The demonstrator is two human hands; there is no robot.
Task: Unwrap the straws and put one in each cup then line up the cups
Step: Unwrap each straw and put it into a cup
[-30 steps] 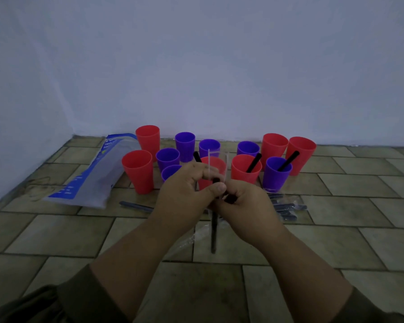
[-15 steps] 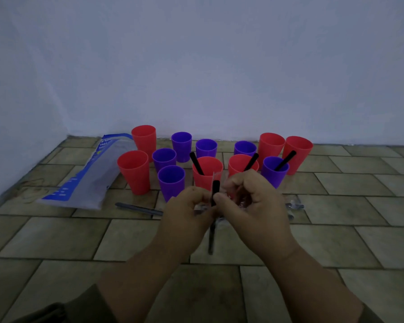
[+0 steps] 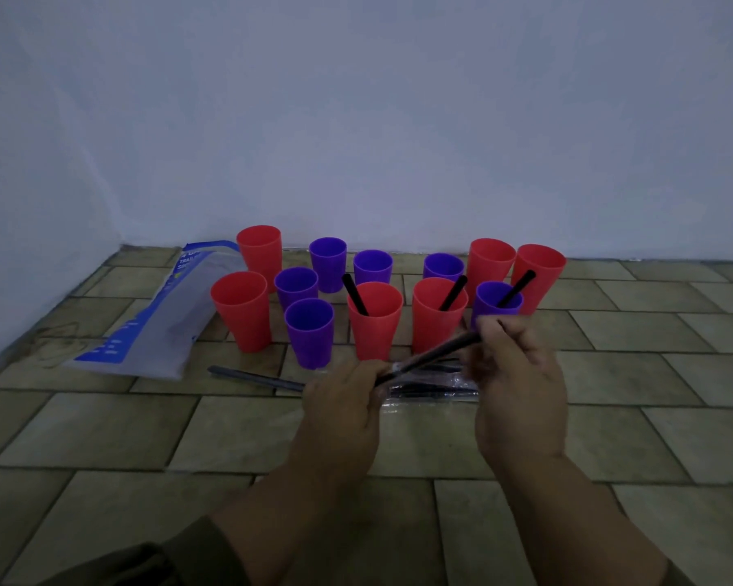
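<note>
Several red and purple cups stand grouped on the tiled floor. Black straws stick out of the front red cup (image 3: pixel 375 321), the red cup (image 3: pixel 439 315) to its right and the purple cup (image 3: pixel 497 304) beyond. Between my hands runs a black straw (image 3: pixel 434 353), tilted up to the right, partly in clear wrapper. My left hand (image 3: pixel 348 399) pinches its lower wrapped end. My right hand (image 3: pixel 515 374) grips its upper end. More wrapped straws (image 3: pixel 430 391) lie on the floor under my hands.
A blue and white plastic bag (image 3: pixel 153 323) lies at the left by the wall corner. One wrapped straw (image 3: pixel 250 377) lies on the floor left of my hands. The white wall stands right behind the cups.
The straw has swung from upright to a slant. My hands have moved apart along it, the right one up and right, the left one down.
</note>
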